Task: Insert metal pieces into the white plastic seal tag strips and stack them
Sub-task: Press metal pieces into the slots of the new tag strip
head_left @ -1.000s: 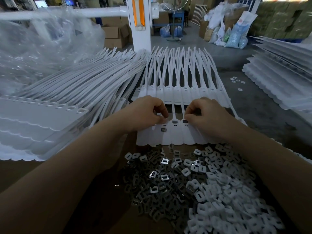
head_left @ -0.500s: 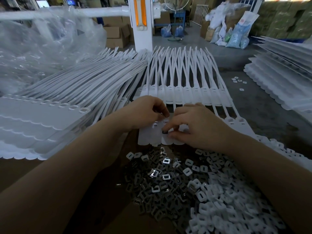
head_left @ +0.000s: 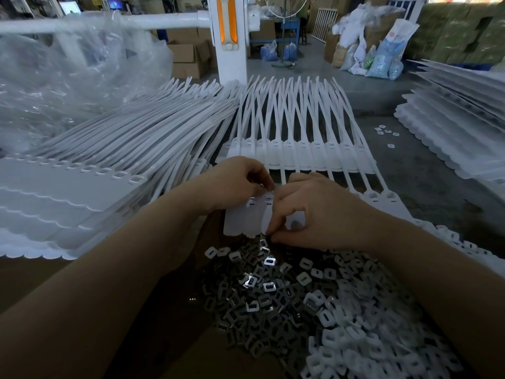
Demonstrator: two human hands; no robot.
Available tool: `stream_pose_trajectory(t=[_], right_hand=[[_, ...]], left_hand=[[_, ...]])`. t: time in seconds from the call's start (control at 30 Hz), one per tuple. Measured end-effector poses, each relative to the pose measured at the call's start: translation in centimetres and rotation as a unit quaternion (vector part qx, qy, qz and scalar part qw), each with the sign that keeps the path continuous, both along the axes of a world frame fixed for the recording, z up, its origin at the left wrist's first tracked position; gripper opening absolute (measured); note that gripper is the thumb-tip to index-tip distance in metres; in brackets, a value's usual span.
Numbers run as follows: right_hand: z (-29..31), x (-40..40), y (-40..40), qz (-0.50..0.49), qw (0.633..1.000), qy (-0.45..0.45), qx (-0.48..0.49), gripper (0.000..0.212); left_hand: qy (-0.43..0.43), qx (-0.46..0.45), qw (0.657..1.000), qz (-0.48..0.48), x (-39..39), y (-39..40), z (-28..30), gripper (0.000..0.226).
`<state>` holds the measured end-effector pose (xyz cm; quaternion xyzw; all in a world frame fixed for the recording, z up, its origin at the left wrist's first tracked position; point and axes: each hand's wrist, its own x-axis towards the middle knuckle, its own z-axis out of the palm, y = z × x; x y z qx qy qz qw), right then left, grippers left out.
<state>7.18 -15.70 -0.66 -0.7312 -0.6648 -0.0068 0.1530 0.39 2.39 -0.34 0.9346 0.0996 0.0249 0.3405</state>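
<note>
A row of joined white seal tag strips (head_left: 240, 222) lies across the table in front of me, its tails fanning away. My left hand (head_left: 235, 181) rests curled on the tag heads, fingertips pinching at a slot near the middle. My right hand (head_left: 314, 209) lies over the tag flags, thumb and forefinger pinched together at the near edge of the strip, just above the pile of small metal pieces (head_left: 254, 296). Whether a metal piece sits between those fingertips is hidden. White plastic caps (head_left: 355, 324) are heaped to the right of the metal pieces.
A tall stack of tag sheets (head_left: 68, 203) sits at my left, and another sheet (head_left: 300, 151) lies beyond my hands. More stacks (head_left: 451, 127) lie at the right. Clear plastic bags (head_left: 68, 77) and a white post (head_left: 229, 36) stand behind.
My right hand has slid left and toward me, from the tag heads down to the strip's near edge by the metal pile. The left hand stays on the heads.
</note>
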Motion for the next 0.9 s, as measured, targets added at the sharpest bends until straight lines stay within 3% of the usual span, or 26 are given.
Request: stream_pose_trajectory(t=[0.2,0.33,0.43,0.73,0.9], right_hand=[[-0.4,-0.6,0.3,0.003,1.0,-0.018,0.008,0.005],[-0.5,-0.9,0.5,0.027,0.997,0.07,0.012,0.002],[-0.3,-1.2,0.5,0.051,0.99,0.131,0.002,0.015],[-0.6,-1.9,0.9,0.066,0.989,0.13,-0.02,0.008],[-0.2,-2.0,0.8,0.085,0.988,0.121,-0.04,0.019]], left_hand=[[0.003,0.006,1.0,-0.004,0.0,-0.1,0.0,0.02],[0.003,0.012,1.0,-0.005,0.0,-0.1,-0.1,0.018],[0.008,0.03,1.0,-0.005,0.1,-0.1,0.0,0.02],[0.019,0.044,0.999,-0.01,0.2,-0.1,0.0,0.021],[0.013,0.048,0.999,-0.008,0.2,-0.2,0.1,0.021]])
